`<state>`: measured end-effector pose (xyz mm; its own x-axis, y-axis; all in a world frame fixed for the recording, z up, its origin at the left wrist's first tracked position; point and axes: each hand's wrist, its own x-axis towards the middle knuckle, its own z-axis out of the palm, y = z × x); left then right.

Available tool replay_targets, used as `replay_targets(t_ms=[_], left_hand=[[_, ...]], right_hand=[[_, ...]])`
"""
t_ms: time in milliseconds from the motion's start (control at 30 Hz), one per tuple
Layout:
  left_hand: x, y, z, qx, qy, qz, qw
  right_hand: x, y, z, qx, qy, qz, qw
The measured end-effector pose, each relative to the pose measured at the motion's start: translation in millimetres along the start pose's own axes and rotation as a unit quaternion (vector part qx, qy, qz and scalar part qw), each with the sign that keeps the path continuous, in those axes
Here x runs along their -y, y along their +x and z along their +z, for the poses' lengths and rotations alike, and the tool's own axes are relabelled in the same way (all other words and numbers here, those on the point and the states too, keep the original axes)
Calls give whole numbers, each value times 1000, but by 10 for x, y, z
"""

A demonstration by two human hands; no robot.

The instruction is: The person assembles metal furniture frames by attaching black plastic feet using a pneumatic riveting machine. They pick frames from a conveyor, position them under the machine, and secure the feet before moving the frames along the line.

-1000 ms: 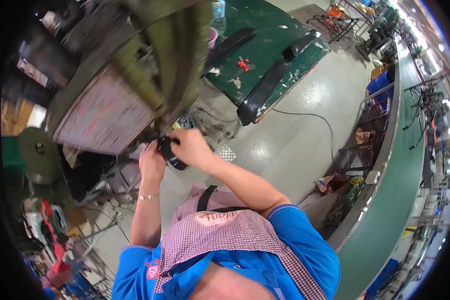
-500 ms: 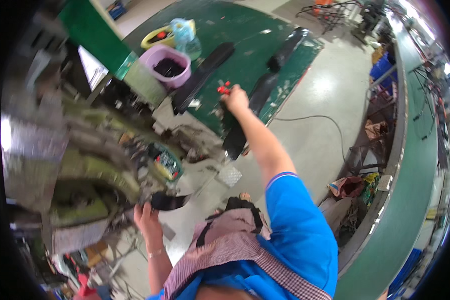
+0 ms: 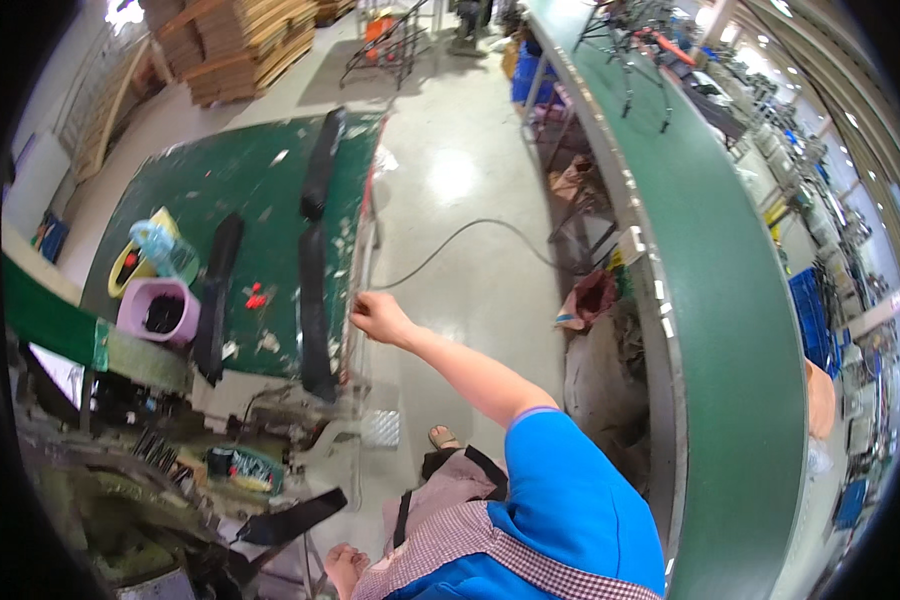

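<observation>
My right hand (image 3: 378, 317) is closed, held out beside the right edge of the green table (image 3: 195, 165); whatever its fingers hold, if anything, is hidden. Left of it on the table lies a long black strip-like piece (image 3: 313, 290), with a similar black piece (image 3: 322, 165) beyond. Several small red parts (image 3: 255, 296) sit on the tabletop, between that strip and another black strip (image 3: 218, 295). Low in the view, my left hand (image 3: 345, 567) is near my apron, fingers loosely bent and apart. Beside it, not touching, a flat black piece (image 3: 292, 518) sticks out from the machine.
A lilac tub (image 3: 133, 312) with black contents, a yellow container (image 3: 122, 272) and a light-blue plastic bag (image 3: 162, 250) stand at the table's left. The green-painted machine (image 3: 100, 500) is at lower left. A cable (image 3: 480, 222) crosses the floor towards a long green bench (image 3: 725, 330).
The view has swung to the right. My right hand has left the red parts and moved right, past the table edge. My left hand has come away from the black piece at the machine.
</observation>
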<state>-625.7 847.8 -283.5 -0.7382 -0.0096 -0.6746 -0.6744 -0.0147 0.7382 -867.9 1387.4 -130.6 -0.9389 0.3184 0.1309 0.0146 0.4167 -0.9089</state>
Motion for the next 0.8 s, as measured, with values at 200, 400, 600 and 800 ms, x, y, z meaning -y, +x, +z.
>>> replay_targets(t_ms=[200,400,600,800], left_hand=[[-824,-61,1828,106,133,11,985],[-1334,311,3690,153,289,40,944],[-1782,525,5868,319,327,84,886],[-1735,722,7579,432,423,121,787]], right_hand=[[-708,-669,-1774,-128,122,241,954],[-1472,-1167,-3327,-257,219,242,910],[-1523,-1826,-4851,-438,263,201,836],[-1707,-2512,-5661,-572,157,207,778]])
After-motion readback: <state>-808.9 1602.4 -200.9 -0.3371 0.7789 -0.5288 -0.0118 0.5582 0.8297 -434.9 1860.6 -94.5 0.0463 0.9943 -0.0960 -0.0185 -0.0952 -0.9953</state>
